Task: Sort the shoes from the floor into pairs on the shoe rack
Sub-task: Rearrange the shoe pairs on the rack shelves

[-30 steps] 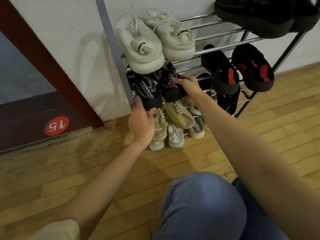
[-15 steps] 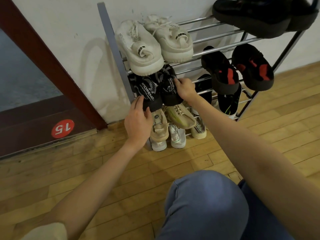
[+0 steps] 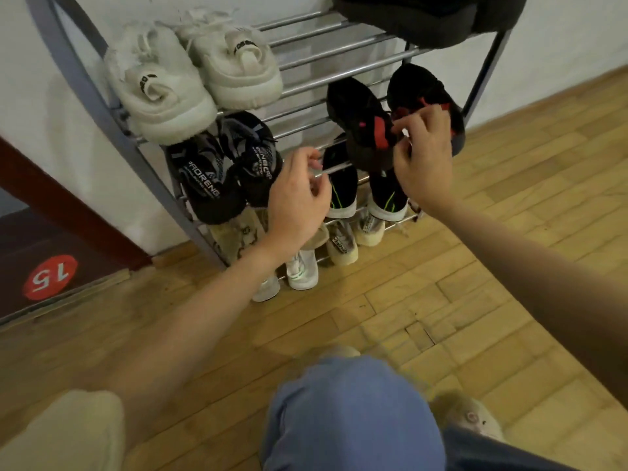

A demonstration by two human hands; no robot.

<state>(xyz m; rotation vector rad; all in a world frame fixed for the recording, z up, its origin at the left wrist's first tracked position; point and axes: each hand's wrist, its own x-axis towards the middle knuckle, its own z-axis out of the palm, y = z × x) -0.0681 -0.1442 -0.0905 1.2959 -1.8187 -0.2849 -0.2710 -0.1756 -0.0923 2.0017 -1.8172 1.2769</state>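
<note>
The metal shoe rack point(image 3: 339, 52) leans against the wall. A white pair point(image 3: 190, 79) sits upper left, with a black patterned pair point(image 3: 221, 171) below it. A black-and-red pair point(image 3: 363, 124) is on the right, above black shoes with green stripes point(image 3: 339, 195). Beige shoes point(image 3: 343, 246) and white sneakers point(image 3: 302, 270) fill the bottom. My left hand point(image 3: 299, 198) hovers to the right of the patterned pair, fingers loosely curled, holding nothing. My right hand point(image 3: 424, 154) is in front of the black-and-red pair, fingers loosely bent and empty.
Large black shoes point(image 3: 424, 18) rest on the top shelf. A dark red door frame point(image 3: 68, 198) and a red "15" sticker point(image 3: 51, 277) are at the left. My knee in jeans point(image 3: 353, 413) and my light shoe point(image 3: 465, 416) are on the wooden floor.
Both hands have let go of the black patterned pair and moved right. The right hand now sits at the black-and-red pair, and the view has shifted closer.
</note>
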